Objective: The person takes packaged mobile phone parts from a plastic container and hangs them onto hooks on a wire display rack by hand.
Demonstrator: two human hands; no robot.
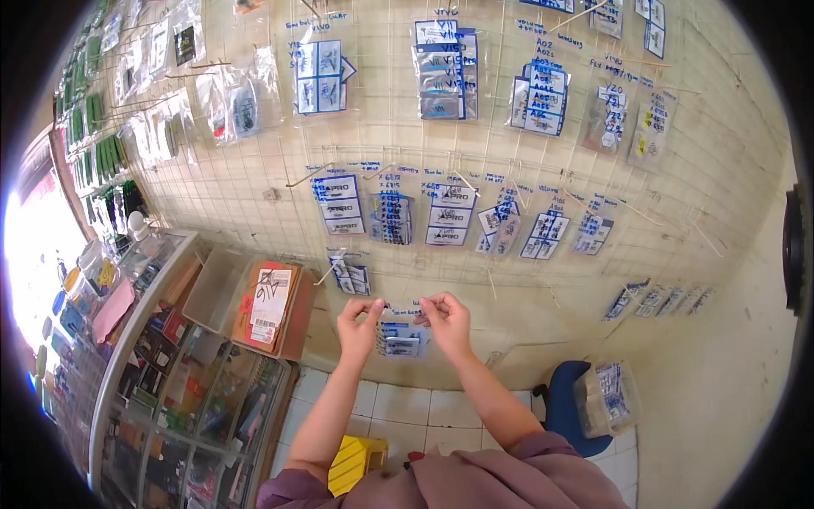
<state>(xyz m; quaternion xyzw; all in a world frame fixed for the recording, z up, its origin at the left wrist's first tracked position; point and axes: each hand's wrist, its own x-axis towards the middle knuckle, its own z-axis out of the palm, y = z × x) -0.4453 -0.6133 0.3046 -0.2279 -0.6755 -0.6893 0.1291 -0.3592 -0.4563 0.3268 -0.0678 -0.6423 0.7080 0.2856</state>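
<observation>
Purple garment (pixel 517 475) nearest, both hands (pixel 359 327) (pixel 448 321) pinch the clear packet (pixel 401 342) hanging between them.

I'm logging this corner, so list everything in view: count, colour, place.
wire grid: at least one, pale, on cream wall
labelled packets: many, blue-white, on grid
green packs: many, green, upper left
display case: one, pale-framed glass, lower left
cardboard box: one, brown, on display case
plastic bin: one, translucent, left of box
jars: several, clear, far left
pink sheet: one, pink, near jars
floor tiles: several, white, bottom
stool: one, yellow, on tiles
chair: one, blue, lower right
tub: one, translucent, beside chair
round object: one, black, right edge
clear packet: one, clear with blue, between hands
left hand: one, bare, packet's top left
right hand: one, bare, packet's top right
sleeves: two, mauve, bottom
</observation>
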